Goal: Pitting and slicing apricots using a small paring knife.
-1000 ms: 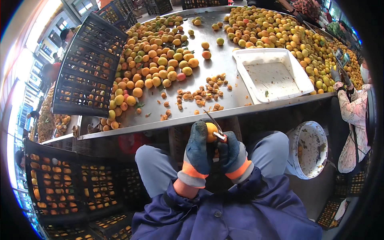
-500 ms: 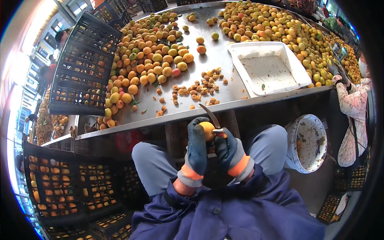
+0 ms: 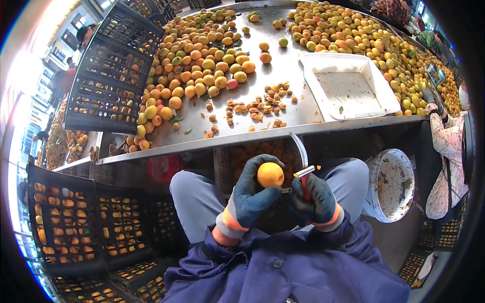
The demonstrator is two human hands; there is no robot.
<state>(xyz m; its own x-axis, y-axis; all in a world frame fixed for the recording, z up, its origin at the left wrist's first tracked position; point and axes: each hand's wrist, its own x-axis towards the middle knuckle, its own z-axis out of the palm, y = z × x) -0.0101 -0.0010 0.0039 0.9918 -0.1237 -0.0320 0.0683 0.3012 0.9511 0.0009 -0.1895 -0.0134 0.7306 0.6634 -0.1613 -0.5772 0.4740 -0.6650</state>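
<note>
Fruit (image 3: 270,174) sat clamped in our left hand (image 3: 250,194), presented to the knife (image 3: 301,174) our right hand (image 3: 313,199) gripped.

Both hands are gloved in dark gloves with orange cuffs and sit close together over the lap, between the spread knees. The left hand (image 3: 250,194) is raised with its fingers curled up and closed in a grip, thumb side toward the right hand. The right hand (image 3: 314,199) is clenched in a fist just beside it, the forearms in blue sleeves coming in from below.
</note>
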